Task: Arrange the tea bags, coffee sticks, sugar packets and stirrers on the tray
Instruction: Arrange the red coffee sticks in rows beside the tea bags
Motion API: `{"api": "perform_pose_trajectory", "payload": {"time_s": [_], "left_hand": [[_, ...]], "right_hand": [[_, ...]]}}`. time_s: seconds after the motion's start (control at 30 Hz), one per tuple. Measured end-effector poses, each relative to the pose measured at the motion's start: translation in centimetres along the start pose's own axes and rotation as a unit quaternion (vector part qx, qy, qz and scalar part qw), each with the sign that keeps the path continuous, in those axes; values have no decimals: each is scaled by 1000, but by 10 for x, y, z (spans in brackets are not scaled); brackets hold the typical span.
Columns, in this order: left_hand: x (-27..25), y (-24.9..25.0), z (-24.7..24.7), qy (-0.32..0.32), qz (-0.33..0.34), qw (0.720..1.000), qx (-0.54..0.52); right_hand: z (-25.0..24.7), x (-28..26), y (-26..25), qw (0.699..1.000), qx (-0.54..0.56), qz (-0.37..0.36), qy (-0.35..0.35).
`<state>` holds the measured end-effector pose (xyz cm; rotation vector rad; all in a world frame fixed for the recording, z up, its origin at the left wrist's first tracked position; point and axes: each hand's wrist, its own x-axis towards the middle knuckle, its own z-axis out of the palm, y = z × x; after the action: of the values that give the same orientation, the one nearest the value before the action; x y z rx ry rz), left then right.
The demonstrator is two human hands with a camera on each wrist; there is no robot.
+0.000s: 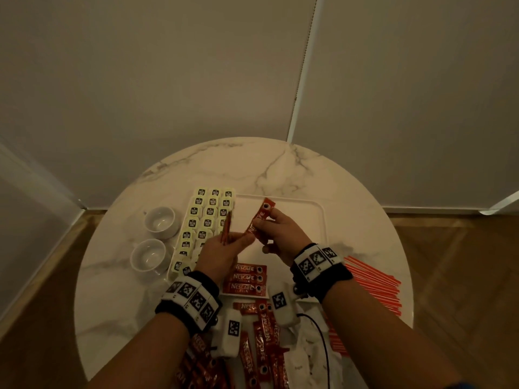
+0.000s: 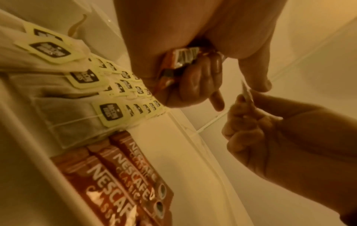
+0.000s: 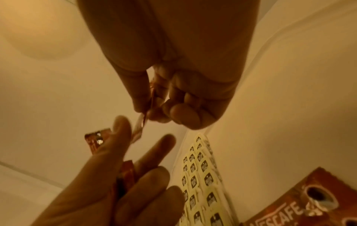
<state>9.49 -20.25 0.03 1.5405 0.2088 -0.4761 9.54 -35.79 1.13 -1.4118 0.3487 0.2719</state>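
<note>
A white tray (image 1: 299, 217) lies mid-table. Rows of yellow-tagged tea bags (image 1: 206, 213) fill its left side, and three red coffee sticks (image 1: 247, 277) lie side by side at its near edge. Above the tray my right hand (image 1: 266, 223) pinches one red coffee stick (image 1: 260, 217) between thumb and fingers. Beside it my left hand (image 1: 233, 240) grips a few more coffee sticks (image 1: 226, 227), seen edge-on. In the left wrist view the held sticks (image 2: 179, 61) sit in the curled fingers.
Loose coffee sticks (image 1: 262, 332) and white sugar packets (image 1: 306, 357) are heaped at the table's near edge. Orange stirrers (image 1: 373, 284) are spread out on the right. Two white cups (image 1: 161, 221) stand left of the tray. A wall rises just behind the round marble table (image 1: 252, 169).
</note>
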Motion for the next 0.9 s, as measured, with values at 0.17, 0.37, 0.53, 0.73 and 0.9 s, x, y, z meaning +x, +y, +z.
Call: {"api": "perform_pose_trajectory", "payload": {"time_s": [0.17, 0.37, 0.53, 0.73, 0.9], "left_hand": [[2, -4, -5, 7, -12, 999, 36], [2, 1, -12, -8, -3, 999, 40], [7, 6, -17, -3, -10, 998, 65], [13, 10, -26, -45, 11, 965, 258], [12, 8, -26, -25, 33, 953, 299]], "right_hand": [[-5, 0, 1, 1000, 10, 18, 6], [-15, 2, 0, 1000, -24, 11, 11], [-15, 3, 2, 998, 44, 46, 12], [-21, 8, 1, 973, -230, -36, -12], [-17, 16, 0, 921, -377, 9, -95]]}}
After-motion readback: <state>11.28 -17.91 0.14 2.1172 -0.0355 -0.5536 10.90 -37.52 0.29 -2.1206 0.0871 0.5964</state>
